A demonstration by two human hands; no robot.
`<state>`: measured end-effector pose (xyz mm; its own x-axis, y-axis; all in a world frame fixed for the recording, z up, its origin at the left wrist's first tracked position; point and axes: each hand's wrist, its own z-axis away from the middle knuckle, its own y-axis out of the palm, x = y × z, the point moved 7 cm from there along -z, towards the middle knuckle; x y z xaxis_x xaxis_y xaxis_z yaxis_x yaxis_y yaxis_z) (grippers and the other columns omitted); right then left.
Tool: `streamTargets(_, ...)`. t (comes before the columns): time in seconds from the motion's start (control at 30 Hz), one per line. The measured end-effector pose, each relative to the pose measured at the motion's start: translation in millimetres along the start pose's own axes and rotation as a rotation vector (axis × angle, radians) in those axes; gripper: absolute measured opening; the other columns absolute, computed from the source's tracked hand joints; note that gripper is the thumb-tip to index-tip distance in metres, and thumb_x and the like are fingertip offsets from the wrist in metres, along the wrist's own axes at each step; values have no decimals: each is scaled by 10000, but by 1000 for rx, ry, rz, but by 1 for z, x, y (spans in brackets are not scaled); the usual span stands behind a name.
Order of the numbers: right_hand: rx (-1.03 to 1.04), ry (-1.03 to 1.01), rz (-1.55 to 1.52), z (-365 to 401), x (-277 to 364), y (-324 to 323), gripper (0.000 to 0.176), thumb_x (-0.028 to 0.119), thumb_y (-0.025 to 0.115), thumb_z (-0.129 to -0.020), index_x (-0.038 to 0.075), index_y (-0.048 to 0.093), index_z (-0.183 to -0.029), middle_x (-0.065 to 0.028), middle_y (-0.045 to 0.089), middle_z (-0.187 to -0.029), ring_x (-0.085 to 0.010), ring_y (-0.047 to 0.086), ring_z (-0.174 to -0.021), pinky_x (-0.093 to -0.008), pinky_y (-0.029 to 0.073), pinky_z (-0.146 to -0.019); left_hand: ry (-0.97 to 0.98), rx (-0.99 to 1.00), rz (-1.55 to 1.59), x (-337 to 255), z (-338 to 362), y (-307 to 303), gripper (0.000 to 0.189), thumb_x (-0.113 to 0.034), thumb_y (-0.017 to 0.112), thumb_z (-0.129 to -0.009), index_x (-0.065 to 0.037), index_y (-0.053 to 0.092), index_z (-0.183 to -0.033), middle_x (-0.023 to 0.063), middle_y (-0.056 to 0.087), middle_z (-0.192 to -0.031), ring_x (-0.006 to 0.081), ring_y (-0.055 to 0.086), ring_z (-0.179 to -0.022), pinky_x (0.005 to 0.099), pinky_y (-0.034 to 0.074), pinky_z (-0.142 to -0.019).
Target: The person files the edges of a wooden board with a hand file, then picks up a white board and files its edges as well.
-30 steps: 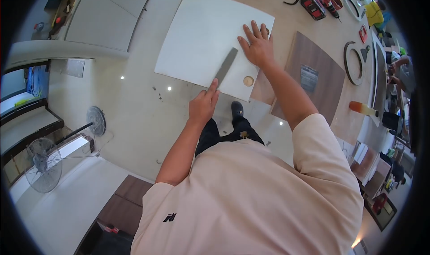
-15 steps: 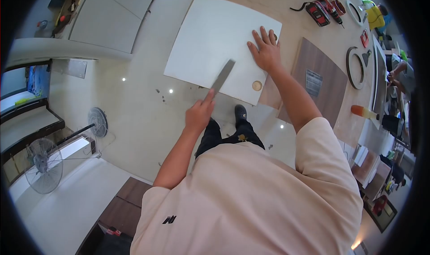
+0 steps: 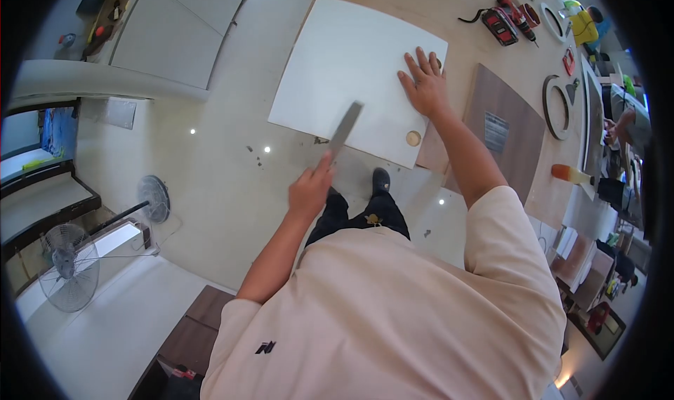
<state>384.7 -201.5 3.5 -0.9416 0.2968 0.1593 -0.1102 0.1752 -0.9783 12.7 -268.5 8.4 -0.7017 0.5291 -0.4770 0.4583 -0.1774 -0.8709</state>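
Note:
A white board [image 3: 351,63] with round holes near its right side lies on the wooden worktop. My left hand [image 3: 310,189] is closed round the lower end of a long flat grey metal tool, like a file [image 3: 347,127], which crosses the board's near edge at a slant. Its tip points up over the white face. Fingers spread, my right hand [image 3: 426,91] rests flat on the board's right part, beside the upper hole. The lower hole [image 3: 413,139] sits near the right corner.
Right of the board are a brown wood-grain panel [image 3: 509,129] with a label, a red and black drill [image 3: 518,17], a grey ring [image 3: 557,108] and an orange-capped bottle [image 3: 570,174]. Fans [image 3: 69,266] stand at the left. Another person's arm [image 3: 619,127] shows at far right.
In the view, the white board and my right hand have shifted slightly right. The file's tip has moved a little left and nearer to me along the board's edge.

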Motion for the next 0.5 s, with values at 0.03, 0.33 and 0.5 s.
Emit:
streamTargets(0.03,0,8,-1,3,0,4,587,571,465,-1009,268,495,-1511,-75,298,-1662,-382,210,-1539,-628,180,-1203,-23,-9,-8,20,24,-8,510,-269,685,-952,-261,566,-1447,93,586,-714,314,615,-581,424,529,-514)
streamTargets(0.33,17,7,11,4,3,0,585,565,438,-1017,281,467,-1527,-71,289,-1666,-377,208,-1540,-638,173,-1201,19,89,18,-12,-47,10,538,-266,684,-956,-281,532,-1472,69,601,-716,304,620,-590,422,538,-535)
streamTargets(0.5,122,95,104,2,15,-6,634,553,435,-1020,182,456,-1533,-94,273,-1669,-373,204,-1541,-656,125,-1205,-108,67,23,29,16,-17,523,-221,660,-976,-233,530,-1483,112,658,-802,307,657,-709,436,547,-642)
